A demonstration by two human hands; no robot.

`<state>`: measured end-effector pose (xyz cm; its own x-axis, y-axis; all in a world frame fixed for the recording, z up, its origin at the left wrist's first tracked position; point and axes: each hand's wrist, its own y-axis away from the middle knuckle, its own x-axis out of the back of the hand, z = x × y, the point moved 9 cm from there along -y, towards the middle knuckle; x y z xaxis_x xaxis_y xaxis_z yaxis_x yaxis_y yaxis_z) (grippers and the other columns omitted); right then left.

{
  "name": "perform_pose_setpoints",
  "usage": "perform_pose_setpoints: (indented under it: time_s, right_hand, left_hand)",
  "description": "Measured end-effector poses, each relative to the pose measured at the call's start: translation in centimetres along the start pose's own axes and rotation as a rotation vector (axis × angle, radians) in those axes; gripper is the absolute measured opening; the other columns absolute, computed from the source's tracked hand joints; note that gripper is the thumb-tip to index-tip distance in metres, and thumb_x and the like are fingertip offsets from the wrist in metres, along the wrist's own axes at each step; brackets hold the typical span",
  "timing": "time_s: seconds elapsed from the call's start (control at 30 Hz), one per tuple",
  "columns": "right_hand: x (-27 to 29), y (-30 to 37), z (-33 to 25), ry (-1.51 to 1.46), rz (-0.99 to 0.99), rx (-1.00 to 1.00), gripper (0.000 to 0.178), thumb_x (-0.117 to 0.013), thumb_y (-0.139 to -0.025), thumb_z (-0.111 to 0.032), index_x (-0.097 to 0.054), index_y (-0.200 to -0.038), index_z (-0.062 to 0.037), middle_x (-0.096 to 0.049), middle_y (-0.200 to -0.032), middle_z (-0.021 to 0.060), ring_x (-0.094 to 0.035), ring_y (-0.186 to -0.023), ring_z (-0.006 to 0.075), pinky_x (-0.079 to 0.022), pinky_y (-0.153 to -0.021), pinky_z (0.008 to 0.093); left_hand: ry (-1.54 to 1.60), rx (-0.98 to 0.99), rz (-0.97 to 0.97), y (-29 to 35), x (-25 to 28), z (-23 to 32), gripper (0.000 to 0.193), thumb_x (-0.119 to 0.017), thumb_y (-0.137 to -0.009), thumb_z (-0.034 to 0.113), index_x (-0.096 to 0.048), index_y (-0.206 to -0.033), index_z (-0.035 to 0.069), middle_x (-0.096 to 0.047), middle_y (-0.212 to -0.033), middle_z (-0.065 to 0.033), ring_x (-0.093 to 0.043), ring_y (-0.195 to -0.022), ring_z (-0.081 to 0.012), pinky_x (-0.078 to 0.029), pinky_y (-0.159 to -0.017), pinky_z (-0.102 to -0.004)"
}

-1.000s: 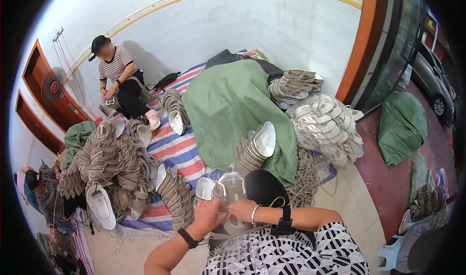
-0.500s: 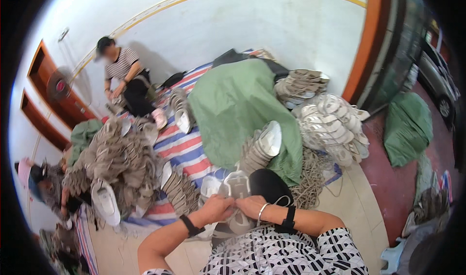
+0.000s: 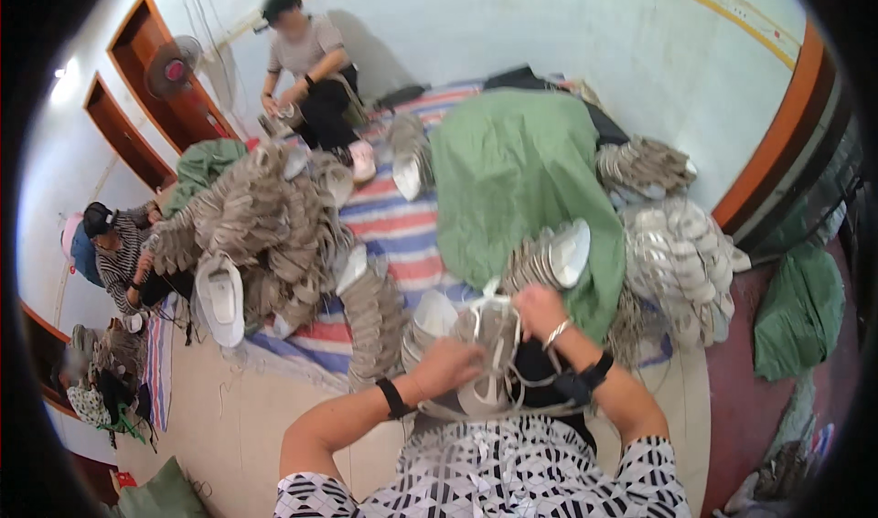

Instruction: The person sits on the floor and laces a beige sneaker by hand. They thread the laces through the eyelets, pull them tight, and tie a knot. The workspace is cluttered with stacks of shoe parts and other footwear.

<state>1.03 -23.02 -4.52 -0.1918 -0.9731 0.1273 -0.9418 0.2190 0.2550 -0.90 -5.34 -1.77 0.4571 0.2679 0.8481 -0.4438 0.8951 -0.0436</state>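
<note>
A beige and white shoe upper (image 3: 494, 349) lies over my lap. My left hand (image 3: 448, 364) is at its left side, fingers curled against the edge; what sits between the fingertips is blurred. My right hand (image 3: 541, 312) is raised at the far right of the shoe upper, its fingers closed on a pale shoelace (image 3: 518, 372) that loops down along the right side. Just left of the shoe upper stand nested white-lined uppers (image 3: 430, 317). Beyond my right hand lies a stack of beige uppers (image 3: 544, 260) with a white end.
A large heap of beige uppers (image 3: 265, 216) fills the left, beside a row of uppers (image 3: 370, 321) on the striped sheet (image 3: 402, 234). A green cloth (image 3: 512, 170) and pale uppers (image 3: 681, 262) lie beyond. Two co-workers (image 3: 306, 61) sit at the far left.
The view has swung left and shifted. My hands, formerly together over the shoe upper, have parted; the right has moved up and away while a lace loop shows beside it.
</note>
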Motion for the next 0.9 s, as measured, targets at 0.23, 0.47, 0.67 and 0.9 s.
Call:
perform_pose_setpoints:
  time_s: [0.23,0.47,0.67,0.9]
  right_hand:
    - [-0.2,2.6,-3.5,0.062,-0.095,0.096,0.021,-0.055,-0.088,-0.020,-0.058,-0.084,0.0002,-0.057,-0.058,0.0049,-0.050,-0.044,0.0102,-0.038,-0.040,0.0244]
    - [-0.7,1.5,2.7,-0.362,-0.170,-0.100,0.024,-0.052,-0.092,-0.024,-0.060,-0.095,-0.0015,-0.060,-0.067,0.0037,-0.051,-0.049,0.0080,-0.037,-0.043,0.0218]
    - [-2.7,2.3,0.7,-0.193,-0.088,0.159,0.031,-0.046,-0.097,-0.026,-0.059,-0.109,-0.0005,-0.060,-0.078,0.0017,-0.052,-0.064,0.0062,-0.041,-0.058,0.0196]
    - [-3.9,2.3,-0.2,0.002,0.129,0.345,0.033,-0.048,-0.094,-0.026,-0.064,-0.095,0.0029,-0.068,-0.087,0.0098,-0.063,-0.077,0.0149,-0.048,-0.071,0.0288]
  left_hand:
    - [0.605,0.183,0.135,-4.2,-0.1,-0.1,0.027,-0.050,-0.092,0.017,-0.057,-0.116,0.006,-0.061,-0.079,-0.0033,-0.056,-0.075,-0.0155,-0.046,-0.071,-0.0274]
    - [0.964,0.387,0.254,-3.1,-0.4,-1.4,0.028,-0.042,-0.098,0.024,-0.060,-0.098,0.002,-0.059,-0.072,0.0001,-0.050,-0.066,-0.0072,-0.041,-0.065,-0.0216]
    - [0.933,0.328,0.227,-4.0,-1.1,-1.6,0.028,-0.043,-0.098,0.024,-0.061,-0.099,0.002,-0.059,-0.070,-0.0004,-0.052,-0.067,-0.0076,-0.043,-0.065,-0.0232]
    - [0.394,0.274,0.300,-3.9,0.7,-0.9,0.020,-0.056,-0.088,0.021,-0.063,-0.101,0.009,-0.063,-0.092,-0.0113,-0.058,-0.086,-0.0288,-0.044,-0.076,-0.0382]
